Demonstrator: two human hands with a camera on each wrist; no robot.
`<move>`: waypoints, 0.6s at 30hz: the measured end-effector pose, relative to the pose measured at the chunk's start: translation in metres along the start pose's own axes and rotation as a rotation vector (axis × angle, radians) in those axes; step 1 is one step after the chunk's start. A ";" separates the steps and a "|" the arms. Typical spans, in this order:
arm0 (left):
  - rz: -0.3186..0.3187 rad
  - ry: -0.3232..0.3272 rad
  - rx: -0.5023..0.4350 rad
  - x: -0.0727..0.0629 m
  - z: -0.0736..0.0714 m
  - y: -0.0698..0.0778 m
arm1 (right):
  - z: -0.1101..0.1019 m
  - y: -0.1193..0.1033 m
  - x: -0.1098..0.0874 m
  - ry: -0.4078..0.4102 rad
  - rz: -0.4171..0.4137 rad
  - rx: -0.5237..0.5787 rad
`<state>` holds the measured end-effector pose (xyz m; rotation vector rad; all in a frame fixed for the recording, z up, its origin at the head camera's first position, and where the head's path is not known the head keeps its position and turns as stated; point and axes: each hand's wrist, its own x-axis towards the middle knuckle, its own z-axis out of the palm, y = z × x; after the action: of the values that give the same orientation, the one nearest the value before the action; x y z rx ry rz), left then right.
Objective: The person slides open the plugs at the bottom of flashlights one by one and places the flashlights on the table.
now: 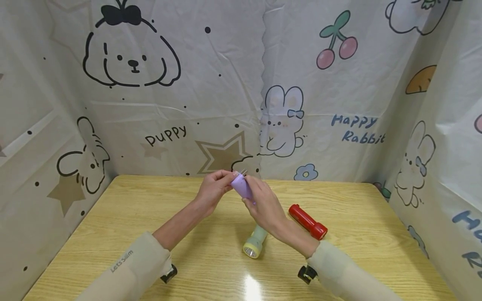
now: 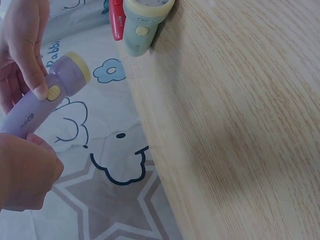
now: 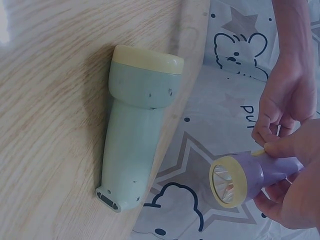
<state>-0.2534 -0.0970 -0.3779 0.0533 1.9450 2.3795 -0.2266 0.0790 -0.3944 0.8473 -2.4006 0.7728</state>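
Both hands are on a purple flashlight (image 1: 242,186), held up above the far part of the table. Thin metal prongs (image 1: 243,172) stick out of its tail end. My right hand (image 1: 265,205) grips the body; in the left wrist view, the thumb lies by the yellow switch (image 2: 53,93). The fingertips of my left hand (image 1: 214,191) pinch the flashlight near the pronged end. A yellow ring surrounds its clear lens (image 3: 223,184), which faces back toward me. Below lies a pale green flashlight (image 1: 256,241), partly hidden by my right hand in the head view.
A red flashlight (image 1: 308,221) lies on the wooden table (image 1: 150,267), right of the green one and beyond my right forearm. A printed cloth (image 1: 211,96) with cartoon animals hangs behind the table and along both sides.
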 end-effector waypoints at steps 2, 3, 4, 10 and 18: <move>0.007 0.002 0.020 0.000 0.000 0.000 | 0.000 0.000 0.000 -0.001 0.000 -0.002; 0.011 0.000 0.029 0.000 0.000 0.000 | -0.001 0.000 0.000 -0.001 -0.001 -0.004; 0.014 -0.001 0.034 0.000 0.000 0.000 | -0.001 0.001 0.000 -0.002 -0.001 -0.005; 0.031 -0.022 0.052 0.000 0.001 0.000 | -0.002 0.002 0.000 -0.011 0.005 -0.006; 0.052 -0.031 0.103 0.000 0.002 -0.003 | -0.002 0.005 0.000 -0.026 0.015 0.000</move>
<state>-0.2529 -0.0949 -0.3806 0.1474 2.0755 2.2933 -0.2294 0.0838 -0.3944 0.8454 -2.4325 0.7723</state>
